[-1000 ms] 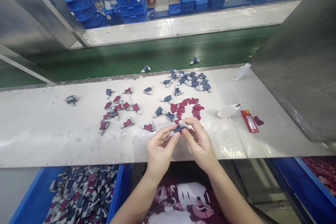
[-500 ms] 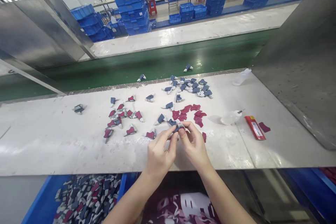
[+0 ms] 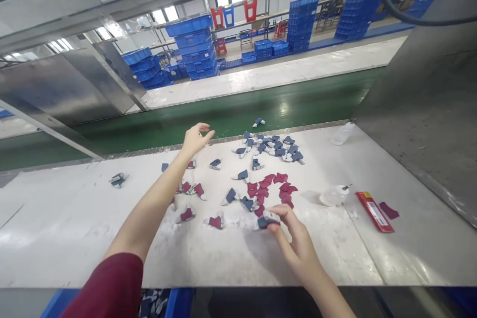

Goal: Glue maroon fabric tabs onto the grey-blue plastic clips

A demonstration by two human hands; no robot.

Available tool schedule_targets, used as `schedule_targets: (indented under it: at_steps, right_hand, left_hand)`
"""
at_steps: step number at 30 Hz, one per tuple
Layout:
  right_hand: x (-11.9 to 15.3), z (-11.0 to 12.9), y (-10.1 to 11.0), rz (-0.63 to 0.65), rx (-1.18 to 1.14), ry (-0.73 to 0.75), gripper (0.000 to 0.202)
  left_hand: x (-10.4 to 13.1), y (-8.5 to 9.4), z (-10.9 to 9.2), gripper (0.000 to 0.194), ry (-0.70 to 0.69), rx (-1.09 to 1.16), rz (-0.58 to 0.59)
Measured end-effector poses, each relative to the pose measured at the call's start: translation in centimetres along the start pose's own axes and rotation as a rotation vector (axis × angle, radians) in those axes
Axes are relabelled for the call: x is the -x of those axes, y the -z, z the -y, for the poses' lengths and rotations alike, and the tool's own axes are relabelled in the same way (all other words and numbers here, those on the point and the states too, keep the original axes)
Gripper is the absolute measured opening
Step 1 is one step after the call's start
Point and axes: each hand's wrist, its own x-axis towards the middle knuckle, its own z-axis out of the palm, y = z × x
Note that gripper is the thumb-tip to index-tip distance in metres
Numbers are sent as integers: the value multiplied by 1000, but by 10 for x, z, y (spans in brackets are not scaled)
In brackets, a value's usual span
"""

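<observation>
In the head view, the right hand [image 3: 298,241] pinches a small grey-and-navy part [image 3: 269,219] between thumb and fingers, just above the near side of the worktable [image 3: 223,263]. The left hand [image 3: 194,140] reaches over the edge of the green belt [image 3: 316,97], thumb apart from its curved fingers; whether it touches anything there cannot be told. The held part looks light and stiff, probably hard plastic, unlikely to break in a pinch but perhaps slick on its smooth faces; its grey sides seem the best place to take hold. The fingertips hide some of its far end and underside. The left forearm [image 3: 149,213] covers some of the red-and-grey parts [image 3: 199,190], the blue bin [image 3: 179,303] is cut off below, and the lettering on the red packet [image 3: 374,212] is too small to read.
</observation>
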Motion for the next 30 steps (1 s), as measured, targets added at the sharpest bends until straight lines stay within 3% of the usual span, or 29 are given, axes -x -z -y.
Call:
schedule_targets:
  at_steps: [4, 7, 9, 13, 17, 21, 26, 30]
  right_hand:
    - [13, -7, 11, 128, -2, 126, 16]
    - [20, -20, 11, 93, -47, 182, 16]
    - [21, -27, 11, 43, -75, 189, 16]
    - [16, -30, 13, 65, -66, 200, 14]
    - [12, -24, 13, 90, -67, 267, 24]
    - [12, -23, 11, 56, -31, 219, 23]
    - [15, -22, 12, -16, 30, 197, 17]
    - [18, -22, 13, -26, 11, 127, 16]
  left_hand:
    - [-49, -11, 44, 64, 123, -167, -18]
    - [-65, -25, 58, 49, 116, -242, 39]
    - [-75, -37, 57, 37, 95, -281, 60]
    - [-99, -66, 29, 36, 45, -313, 84]
    - [-119, -103, -19, 35, -38, -269, 137]
    - [-126, -132, -59, 35, -71, -185, 183]
    - [-117, -131, -72, 37, -65, 11, 183]
    - [-80, -114, -67, 30, -103, 261, 188]
